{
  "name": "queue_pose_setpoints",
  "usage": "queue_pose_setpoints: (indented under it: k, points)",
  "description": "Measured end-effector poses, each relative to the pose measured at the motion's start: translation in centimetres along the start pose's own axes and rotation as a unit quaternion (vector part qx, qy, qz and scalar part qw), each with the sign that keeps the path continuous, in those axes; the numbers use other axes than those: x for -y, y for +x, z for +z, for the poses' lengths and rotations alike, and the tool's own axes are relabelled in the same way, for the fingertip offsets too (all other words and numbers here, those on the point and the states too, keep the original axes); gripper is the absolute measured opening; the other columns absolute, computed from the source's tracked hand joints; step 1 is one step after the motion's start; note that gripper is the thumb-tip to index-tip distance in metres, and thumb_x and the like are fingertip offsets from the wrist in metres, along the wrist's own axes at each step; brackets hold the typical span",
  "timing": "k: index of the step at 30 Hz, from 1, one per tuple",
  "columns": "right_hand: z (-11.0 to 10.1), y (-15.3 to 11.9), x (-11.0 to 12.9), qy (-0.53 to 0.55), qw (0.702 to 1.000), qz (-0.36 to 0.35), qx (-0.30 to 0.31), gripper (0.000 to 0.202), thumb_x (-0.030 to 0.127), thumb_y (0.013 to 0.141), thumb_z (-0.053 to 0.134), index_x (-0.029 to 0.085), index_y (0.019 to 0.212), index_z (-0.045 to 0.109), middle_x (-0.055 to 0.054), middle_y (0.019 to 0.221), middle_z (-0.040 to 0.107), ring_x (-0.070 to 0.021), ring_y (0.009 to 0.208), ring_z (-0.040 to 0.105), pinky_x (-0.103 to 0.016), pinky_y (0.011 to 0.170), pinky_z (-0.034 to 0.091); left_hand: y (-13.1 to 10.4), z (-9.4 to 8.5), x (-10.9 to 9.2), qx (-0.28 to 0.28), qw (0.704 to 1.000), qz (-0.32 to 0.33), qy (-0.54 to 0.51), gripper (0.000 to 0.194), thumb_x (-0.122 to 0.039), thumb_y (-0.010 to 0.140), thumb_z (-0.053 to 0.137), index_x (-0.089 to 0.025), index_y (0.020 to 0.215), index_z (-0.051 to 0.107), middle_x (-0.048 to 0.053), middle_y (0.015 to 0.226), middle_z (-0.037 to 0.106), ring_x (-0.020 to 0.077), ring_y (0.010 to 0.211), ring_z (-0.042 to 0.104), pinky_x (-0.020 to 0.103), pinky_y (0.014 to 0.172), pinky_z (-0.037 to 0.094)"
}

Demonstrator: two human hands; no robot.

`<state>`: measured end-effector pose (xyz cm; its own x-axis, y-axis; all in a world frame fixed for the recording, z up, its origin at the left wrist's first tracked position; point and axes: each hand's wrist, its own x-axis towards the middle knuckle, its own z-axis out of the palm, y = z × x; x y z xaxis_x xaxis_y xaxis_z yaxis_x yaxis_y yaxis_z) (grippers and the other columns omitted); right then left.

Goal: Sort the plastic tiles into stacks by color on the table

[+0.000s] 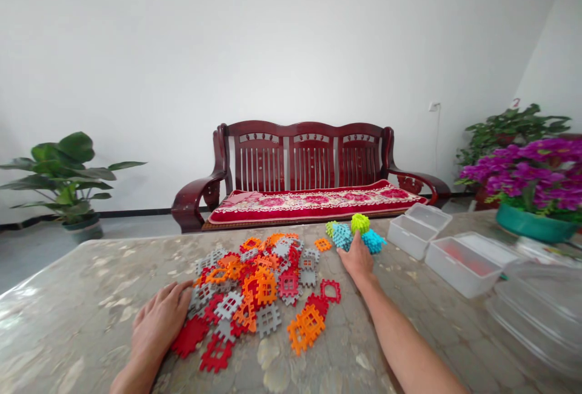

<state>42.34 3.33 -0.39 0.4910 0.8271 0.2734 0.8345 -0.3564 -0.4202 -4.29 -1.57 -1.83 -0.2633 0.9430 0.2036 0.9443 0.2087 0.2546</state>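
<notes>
Head view: a pile [248,276] of flat notched pieces, red, orange and grey, covers the table [68,309] at lower centre of the frame. The left hand [160,320] lies palm down at its left edge, fingers loosely together and slightly bent, pinching nothing that shows; it probably rests there so the tabletop bears the arm's weight. The right hand [358,259] reaches to right of centre, index finger stretched to a green ball [360,222], thumb spread out beneath a blue clump [341,234]; whether it grips or only touches, I cannot tell. A second blue clump [373,241] sits just right of that hand, the bunching seeming to keep knobbly from flat. One orange piece [322,244] lies alone between the two groups. Farther right, a small box [407,239] and a large box [457,273] stand uncovered, presumably for easy access. Purple flowers [536,166] at the right edge likely stand there to leave the arms room.
</notes>
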Motion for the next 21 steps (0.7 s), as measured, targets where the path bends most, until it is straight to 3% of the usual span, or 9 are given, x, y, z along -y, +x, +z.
queue_pose_setpoints:
  k: [4,9,13,17,21]
  points:
    - [0.0,-0.8,-1.4,0.06,0.997,0.0,-0.056,0.062,0.031,0.081,0.063,0.011,0.136,0.044,-0.018,0.129,0.06,-0.0287,0.121,0.057,-0.034,0.097,0.045,0.1,-0.1,0.1,0.003,1.0,-0.001,-0.004,0.05,-0.044,0.096,0.031,-0.03,0.129,0.065,0.008,0.141,0.059,0.0312,0.131,0.053,0.05,0.112,0.036]
    - [-1.1,-1.5,-4.9,0.116,0.981,0.104,-0.117,0.039,0.021,0.081,0.052,0.014,0.12,0.055,-0.013,0.115,0.066,-0.0257,0.107,0.063,-0.032,0.088,0.047,0.1,-0.2,0.1,0.006,1.0,0.005,-0.012,0.052,-0.044,0.096,0.029,-0.028,0.129,0.066,0.009,0.141,0.06,0.0319,0.132,0.052,0.051,0.113,0.036]
    - [-2.4,-1.2,-6.6,0.058,0.98,0.136,-0.135,0.046,0.027,0.079,0.061,0.011,0.122,0.056,-0.02,0.12,0.065,-0.0322,0.117,0.058,-0.037,0.098,0.043,0.2,0.1,0.1,0.002,1.0,0.004,-0.014,0.054,-0.045,0.096,0.028,-0.027,0.129,0.066,0.011,0.141,0.059,0.0332,0.133,0.051,0.052,0.112,0.036]
    - [-2.8,-0.4,-6.4,0.008,0.979,0.182,-0.091,0.071,0.044,0.075,0.071,0.011,0.134,0.047,-0.023,0.13,0.061,-0.038,0.12,0.056,-0.046,0.096,0.043,0.2,0.2,0.2,0.003,1.0,0.002,-0.016,0.054,-0.046,0.096,0.027,-0.028,0.131,0.065,0.01,0.142,0.058,0.033,0.134,0.05,0.052,0.113,0.035]
    - [-2.8,0.7,-5.9,-0.008,0.98,0.192,-0.059,0.081,0.05,0.073,0.074,0.012,0.137,0.042,-0.023,0.127,0.063,-0.0378,0.119,0.057,-0.047,0.094,0.044,0.1,-0.1,0.0,0.007,1.0,-0.001,-0.01,0.055,-0.045,0.097,0.025,-0.028,0.131,0.065,0.01,0.143,0.058,0.0323,0.134,0.05,0.051,0.114,0.035]
